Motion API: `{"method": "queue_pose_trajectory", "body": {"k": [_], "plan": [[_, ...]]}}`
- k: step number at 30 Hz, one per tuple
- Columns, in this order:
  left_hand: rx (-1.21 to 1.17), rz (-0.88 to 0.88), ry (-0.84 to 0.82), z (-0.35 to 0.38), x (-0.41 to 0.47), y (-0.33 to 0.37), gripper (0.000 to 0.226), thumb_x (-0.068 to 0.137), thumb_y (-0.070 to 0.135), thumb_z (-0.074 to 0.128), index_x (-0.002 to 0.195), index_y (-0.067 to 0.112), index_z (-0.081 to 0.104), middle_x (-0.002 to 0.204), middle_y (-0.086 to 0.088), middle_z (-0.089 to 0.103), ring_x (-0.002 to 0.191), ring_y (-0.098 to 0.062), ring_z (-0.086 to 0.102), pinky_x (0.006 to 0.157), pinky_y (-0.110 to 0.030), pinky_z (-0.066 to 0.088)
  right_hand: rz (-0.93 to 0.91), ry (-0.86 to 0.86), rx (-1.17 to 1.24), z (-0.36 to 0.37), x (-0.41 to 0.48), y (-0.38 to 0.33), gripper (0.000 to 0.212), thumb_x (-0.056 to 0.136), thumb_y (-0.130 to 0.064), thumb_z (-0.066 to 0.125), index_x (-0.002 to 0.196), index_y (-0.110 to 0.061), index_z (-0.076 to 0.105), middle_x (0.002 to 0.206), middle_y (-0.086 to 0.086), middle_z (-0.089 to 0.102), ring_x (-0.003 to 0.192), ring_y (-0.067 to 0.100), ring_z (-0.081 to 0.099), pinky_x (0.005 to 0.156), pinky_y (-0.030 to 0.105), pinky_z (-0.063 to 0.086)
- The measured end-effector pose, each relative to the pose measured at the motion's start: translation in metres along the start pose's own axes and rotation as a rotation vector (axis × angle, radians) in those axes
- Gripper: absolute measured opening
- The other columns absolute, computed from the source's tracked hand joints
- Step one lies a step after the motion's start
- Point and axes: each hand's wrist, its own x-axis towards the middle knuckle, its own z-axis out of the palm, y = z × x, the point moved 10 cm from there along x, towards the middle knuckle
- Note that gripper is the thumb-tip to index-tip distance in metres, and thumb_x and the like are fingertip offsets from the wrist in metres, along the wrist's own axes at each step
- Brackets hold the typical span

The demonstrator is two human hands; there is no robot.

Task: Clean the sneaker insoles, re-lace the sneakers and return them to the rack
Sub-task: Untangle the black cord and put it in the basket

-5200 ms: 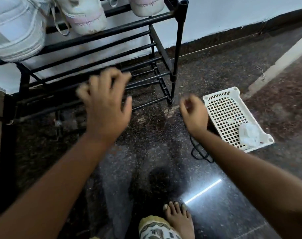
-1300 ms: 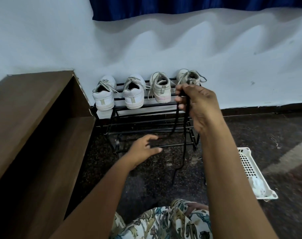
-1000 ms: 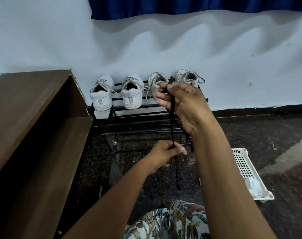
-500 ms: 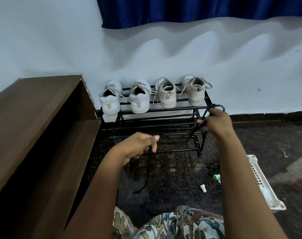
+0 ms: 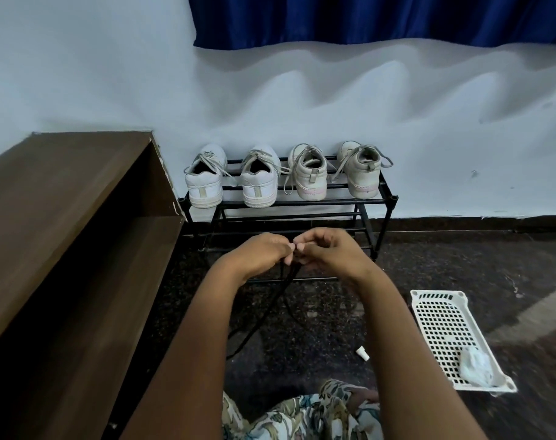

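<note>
Both left hand (image 5: 257, 254) and right hand (image 5: 330, 252) pinch thin black lace (image 5: 270, 301); strands dangle.

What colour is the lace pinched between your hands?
Black. The lace shows best in the head view, against the dark floor.

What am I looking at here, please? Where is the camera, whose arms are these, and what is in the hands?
There is no machine: a person wears a camera on the head, so this single view looks down at their own arms. The left hand and right hand meet and pinch a black lace, which trails down to the dark floor. Four sneakers stand on top of a black rack. A white basket lies on the floor at the right.
</note>
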Motion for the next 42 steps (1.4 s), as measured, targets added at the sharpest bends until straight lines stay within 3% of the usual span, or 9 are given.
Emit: {"method": "queue_pose_trajectory", "body": {"k": [3,7,12,16,20,22,31,36,42], "plan": [[0.027,0.01,0.022,-0.015,-0.004,-0.011,0.031,0.093,0.032,0.055,0.065,0.021,0.06,0.068,-0.001,0.048,0.067,-0.014,0.043,0.067,-0.029,0.032,-0.096,0.251,-0.117,-0.028,-0.002,-0.01,0.014,0.089,-0.008,0.063,0.077,-0.014,0.065,0.069,-0.001,0.059,0.065,0.011,0.054,0.066,0.027,0.048],[0.019,0.013,-0.02,-0.026,-0.012,-0.016,0.03,0.096,0.028,0.052,0.069,0.016,0.058,0.064,0.011,0.05,0.065,-0.003,0.044,0.067,-0.023,0.033,-0.214,0.627,-0.187,-0.069,-0.018,-0.03,0.015,0.091,-0.014,0.06,0.077,-0.02,0.06,0.071,-0.005,0.059,0.063,0.009,0.05,0.066,0.027,0.043],[-0.055,-0.017,-0.019,-0.035,-0.025,-0.028,0.029,0.097,0.03,0.049,0.074,0.015,0.056,0.049,0.017,0.043,0.05,0.0,0.037,0.055,-0.021,0.03,-0.056,1.033,-0.367,-0.124,-0.047,-0.02,0.011,0.092,-0.013,0.056,0.092,-0.009,0.067,0.094,0.014,0.067,0.086,0.029,0.062,0.075,0.03,0.044],[-0.194,0.038,-0.021,-0.034,-0.026,-0.015,0.031,0.097,0.033,0.048,0.072,0.016,0.056,0.054,0.009,0.031,0.046,-0.005,0.025,0.045,-0.017,0.02,-0.029,0.83,-0.508,-0.103,-0.036,-0.021,0.015,0.09,-0.011,0.056,0.1,-0.014,0.068,0.102,0.011,0.066,0.083,0.029,0.063,0.074,0.034,0.049],[-0.379,0.082,-0.053,-0.026,-0.022,0.004,0.03,0.09,0.038,0.054,0.069,0.016,0.058,0.049,0.011,0.027,0.04,-0.002,0.019,0.044,-0.02,0.011,-0.035,0.161,0.126,-0.01,-0.011,-0.026,0.014,0.094,-0.013,0.055,0.105,-0.017,0.063,0.092,0.002,0.068,0.061,0.012,0.062,0.061,0.024,0.053],[-0.404,0.089,-0.033,-0.026,-0.022,0.008,0.031,0.084,0.042,0.057,0.068,0.016,0.06,0.046,0.012,0.026,0.039,-0.003,0.018,0.044,-0.021,0.01,-0.094,0.005,0.133,0.019,-0.009,-0.037,0.013,0.096,-0.013,0.052,0.093,-0.017,0.064,0.075,-0.001,0.067,0.059,0.01,0.06,0.06,0.021,0.051],[-0.333,-0.019,0.108,-0.036,-0.024,-0.014,0.034,0.085,0.044,0.06,0.061,0.019,0.064,0.056,0.007,0.045,0.043,-0.002,0.03,0.047,-0.019,0.021,-0.275,0.094,-0.017,0.006,-0.011,-0.06,0.016,0.091,-0.001,0.057,0.086,-0.013,0.066,0.079,0.002,0.062,0.072,0.005,0.055,0.067,0.014,0.05],[-0.426,0.008,0.06,-0.03,-0.023,-0.013,0.036,0.09,0.038,0.055,0.059,0.023,0.062,0.077,0.004,0.065,0.057,-0.004,0.036,0.048,-0.016,0.027,-0.298,0.479,0.069,-0.054,-0.018,-0.056,0.015,0.091,-0.005,0.058,0.087,-0.016,0.066,0.081,-0.003,0.064,0.075,0.009,0.057,0.072,0.025,0.055],[-0.607,0.036,-0.109,-0.012,-0.026,-0.002,0.024,0.091,0.032,0.053,0.077,0.015,0.063,0.066,0.002,0.062,0.048,-0.003,0.033,0.044,-0.015,0.022,-0.202,0.926,-0.032,-0.112,-0.035,-0.027,0.01,0.087,-0.015,0.063,0.084,-0.023,0.068,0.082,0.002,0.067,0.069,0.017,0.059,0.071,0.036,0.054]]}}
